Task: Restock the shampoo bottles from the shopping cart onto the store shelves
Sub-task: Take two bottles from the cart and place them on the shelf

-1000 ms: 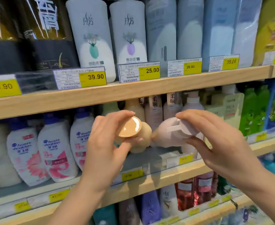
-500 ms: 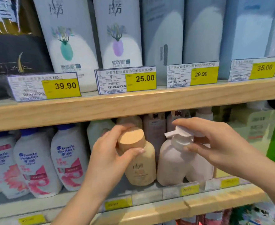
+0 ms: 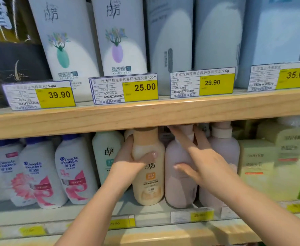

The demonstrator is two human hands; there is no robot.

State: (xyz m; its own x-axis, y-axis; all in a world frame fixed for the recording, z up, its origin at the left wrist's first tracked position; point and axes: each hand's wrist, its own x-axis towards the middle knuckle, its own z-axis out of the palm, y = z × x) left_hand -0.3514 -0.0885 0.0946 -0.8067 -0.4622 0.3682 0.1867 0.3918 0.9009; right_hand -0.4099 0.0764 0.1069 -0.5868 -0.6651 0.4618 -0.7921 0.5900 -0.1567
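A tan shampoo bottle (image 3: 150, 185) stands upright on the middle shelf (image 3: 163, 234). My left hand (image 3: 128, 163) grips its upper body, thumb across the front. Right beside it stands a pale pink pump bottle (image 3: 178, 190). My right hand (image 3: 207, 162) lies against that bottle with straight fingers reaching up either side of the pump neck and the thumb pressed on the front. The upper shelf board hides both bottles' tops. The shopping cart is out of view.
White Head & Shoulders bottles (image 3: 74, 171) fill the shelf's left, with a white-green bottle (image 3: 106, 157) next to the tan one. A second pink bottle (image 3: 224, 157) and pale green boxes (image 3: 269, 157) stand to the right. The wooden upper shelf (image 3: 145, 118) hangs low, carrying tall bottles and price tags.
Both bottles went from tilted in the air to upright on the shelf, then further back under the upper board. My hands slid from their caps down onto their bodies.
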